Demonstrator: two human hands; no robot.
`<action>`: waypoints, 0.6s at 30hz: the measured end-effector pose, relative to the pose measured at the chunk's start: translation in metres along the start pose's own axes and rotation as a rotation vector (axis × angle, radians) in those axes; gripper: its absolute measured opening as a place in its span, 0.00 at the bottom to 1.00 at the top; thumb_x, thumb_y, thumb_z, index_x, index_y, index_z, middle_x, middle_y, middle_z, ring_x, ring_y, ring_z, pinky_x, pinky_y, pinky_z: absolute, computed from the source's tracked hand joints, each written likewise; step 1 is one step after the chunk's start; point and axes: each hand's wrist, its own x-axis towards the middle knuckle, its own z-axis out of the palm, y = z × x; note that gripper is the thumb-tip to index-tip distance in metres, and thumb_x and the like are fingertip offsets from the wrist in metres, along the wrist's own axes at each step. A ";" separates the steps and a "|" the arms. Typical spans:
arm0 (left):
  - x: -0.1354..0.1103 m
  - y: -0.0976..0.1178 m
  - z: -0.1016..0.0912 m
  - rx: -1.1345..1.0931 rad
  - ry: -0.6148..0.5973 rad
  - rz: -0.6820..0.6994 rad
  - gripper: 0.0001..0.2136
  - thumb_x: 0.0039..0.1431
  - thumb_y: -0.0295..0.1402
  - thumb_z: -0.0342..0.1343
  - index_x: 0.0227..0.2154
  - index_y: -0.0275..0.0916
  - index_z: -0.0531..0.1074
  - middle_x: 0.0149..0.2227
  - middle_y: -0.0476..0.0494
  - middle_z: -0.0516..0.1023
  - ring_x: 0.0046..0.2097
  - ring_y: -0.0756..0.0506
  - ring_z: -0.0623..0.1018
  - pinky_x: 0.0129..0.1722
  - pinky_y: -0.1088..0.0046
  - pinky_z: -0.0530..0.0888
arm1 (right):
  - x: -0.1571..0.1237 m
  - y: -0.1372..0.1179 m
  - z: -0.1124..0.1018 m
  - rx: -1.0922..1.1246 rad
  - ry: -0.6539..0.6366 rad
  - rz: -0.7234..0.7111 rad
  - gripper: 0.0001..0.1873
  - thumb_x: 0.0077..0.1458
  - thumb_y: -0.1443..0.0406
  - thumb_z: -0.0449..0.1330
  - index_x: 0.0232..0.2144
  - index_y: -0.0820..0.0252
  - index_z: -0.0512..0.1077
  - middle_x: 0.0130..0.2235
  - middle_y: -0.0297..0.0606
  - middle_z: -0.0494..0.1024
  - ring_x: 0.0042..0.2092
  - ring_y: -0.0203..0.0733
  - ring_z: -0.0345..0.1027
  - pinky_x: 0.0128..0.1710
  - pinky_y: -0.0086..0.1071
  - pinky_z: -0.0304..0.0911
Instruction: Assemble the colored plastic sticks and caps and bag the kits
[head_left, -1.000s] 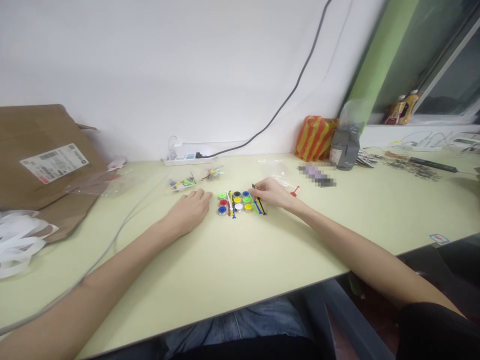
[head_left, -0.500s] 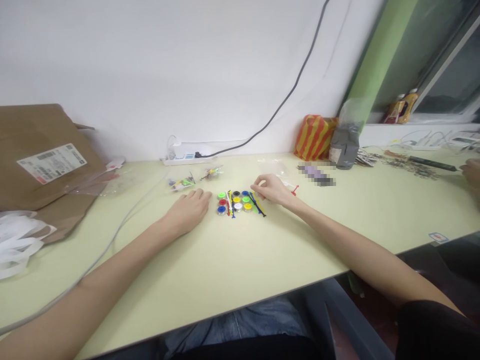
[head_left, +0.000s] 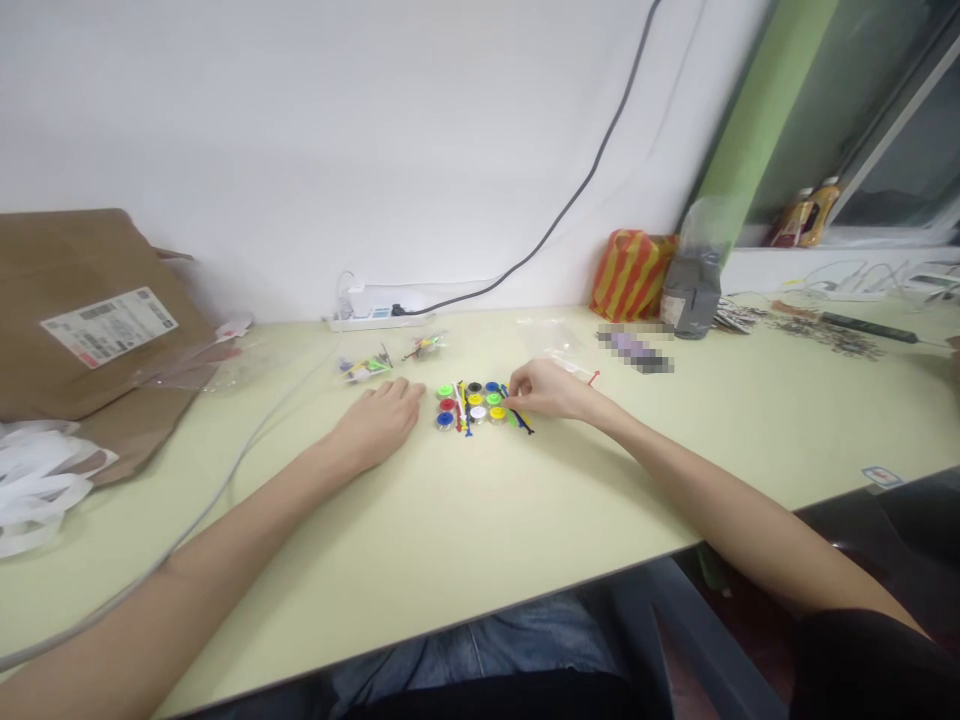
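Observation:
Small round pieces with coloured tops, among them a red one, a white one and a yellow one, stand in short columns on the table. Thin coloured plastic sticks lie between the columns, and more dark and yellow sticks lie at their right. My left hand rests palm down just left of the group, fingers stretched out and holding nothing. Over the right-hand sticks, my right hand has thumb and forefinger closed together beside the green-topped piece. Whatever is between those fingertips is too small to make out.
Behind lie two clear packets of coloured parts, a flat plastic bag and a power strip. A brown paper bag stands left; a striped bag stands at the back right. A grey cable crosses the left side.
My right hand has come down and nearer, from the back of the right-hand sticks to over their middle. My left hand stays in place. Another person's hand at the far right has mostly left view.

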 end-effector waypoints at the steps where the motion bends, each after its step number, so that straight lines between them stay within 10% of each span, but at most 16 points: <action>1: 0.000 0.000 0.000 0.005 -0.003 -0.001 0.19 0.73 0.34 0.34 0.55 0.35 0.65 0.49 0.32 0.72 0.51 0.38 0.74 0.46 0.61 0.70 | -0.001 -0.001 0.000 -0.008 -0.020 -0.007 0.10 0.51 0.60 0.64 0.28 0.63 0.77 0.26 0.35 0.76 0.26 0.33 0.64 0.26 0.28 0.53; 18: 0.000 0.000 0.001 -0.011 0.012 -0.005 0.18 0.72 0.33 0.35 0.55 0.35 0.66 0.49 0.32 0.72 0.51 0.38 0.74 0.47 0.61 0.70 | -0.004 -0.003 -0.006 -0.071 0.045 0.022 0.06 0.53 0.66 0.62 0.29 0.63 0.78 0.27 0.35 0.77 0.27 0.34 0.64 0.27 0.27 0.53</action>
